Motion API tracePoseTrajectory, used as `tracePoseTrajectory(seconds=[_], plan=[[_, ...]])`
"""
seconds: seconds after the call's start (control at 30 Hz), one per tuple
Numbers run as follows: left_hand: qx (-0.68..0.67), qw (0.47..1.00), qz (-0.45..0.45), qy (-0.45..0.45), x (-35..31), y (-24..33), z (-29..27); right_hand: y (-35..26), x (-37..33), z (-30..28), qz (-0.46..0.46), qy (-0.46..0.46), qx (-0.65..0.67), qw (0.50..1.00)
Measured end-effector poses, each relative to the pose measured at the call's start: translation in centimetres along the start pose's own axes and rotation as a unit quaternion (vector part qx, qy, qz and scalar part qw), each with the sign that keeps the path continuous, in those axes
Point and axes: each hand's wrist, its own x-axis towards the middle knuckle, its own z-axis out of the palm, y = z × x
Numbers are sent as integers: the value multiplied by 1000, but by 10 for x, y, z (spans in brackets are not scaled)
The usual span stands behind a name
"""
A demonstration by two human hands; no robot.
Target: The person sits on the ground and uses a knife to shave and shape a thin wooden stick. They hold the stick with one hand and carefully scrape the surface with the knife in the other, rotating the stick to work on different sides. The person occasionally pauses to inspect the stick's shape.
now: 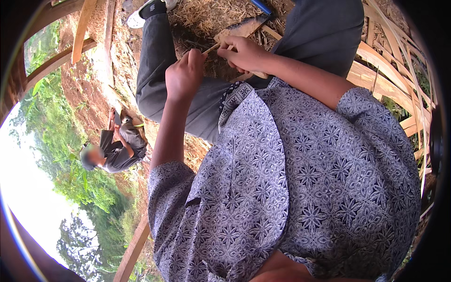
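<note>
My left hand (183,74) is closed in a fist around one end of a thin pale wood strip (212,48). The strip spans the short gap to my right hand (245,54). That hand's fingers are curled, and a pale wooden handle (260,74) sticks out below it; any blade is hidden. Both hands are between my bent legs, in dark trousers. Just beyond them a flat piece of wood (240,30) lies on the ground, beside a tool with a blue handle (261,6) and a dark blade-like part.
Pale wood shavings (202,19) litter the ground around my feet. Long split wood strips (383,66) are heaped to my right. To the left, another person (120,145) sits on a dirt slope, with greenery behind. Wooden beams (134,249) cross the left side.
</note>
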Motion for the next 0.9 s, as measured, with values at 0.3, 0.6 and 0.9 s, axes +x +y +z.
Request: tracePoseTrajectory(seconds=[0.3,0.6,0.9], plan=[[10,999,-31,3,-12,2,8,-1,-7,4,-1,-41,12,999],[8,999,-32,25,-1,1,9,-14,-4,2,-22,-24,-15,999],[15,999,-44,6,-2,5,7,15,14,-11,26,1,-11,1000]])
